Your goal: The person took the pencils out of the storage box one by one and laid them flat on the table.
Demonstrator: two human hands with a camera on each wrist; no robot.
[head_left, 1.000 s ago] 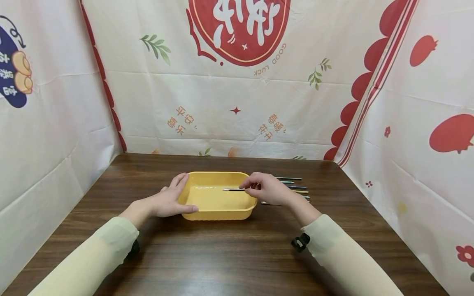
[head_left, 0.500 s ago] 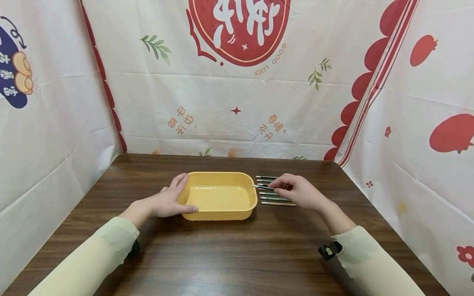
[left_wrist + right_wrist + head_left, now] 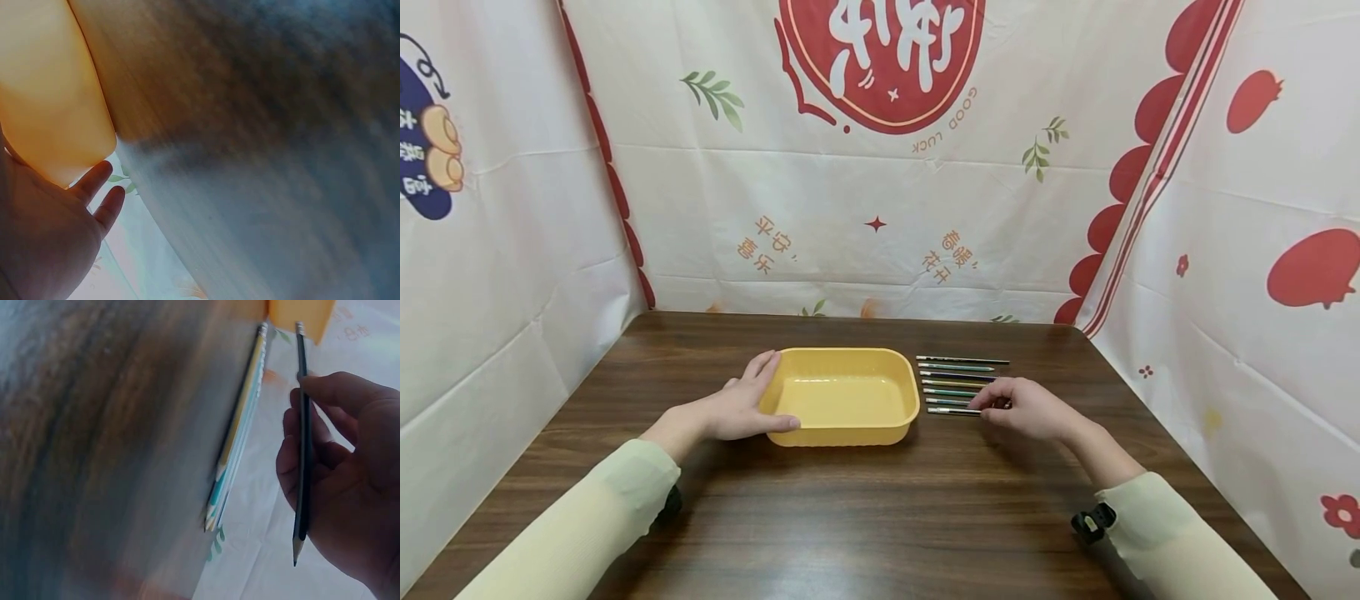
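A yellow plastic tray stands on the table. My left hand rests against its left side, the thumb lying over the front rim and the fingers along the back corner; the left wrist view shows those fingers stretched out by the tray wall. In my right hand is a dark pencil, pinched between thumb and fingers, its white eraser end towards the tray. That hand is low over the near end of a row of pencils, partly covering the nearest ones.
The row of several pencils lies just right of the tray, eraser ends pointing left. Patterned cloth walls close off the back and both sides of the dark wooden table.
My right hand has carried the dark pencil from over the tray to the right, then down to the near end of the row. The left hand and the tray have stayed put.
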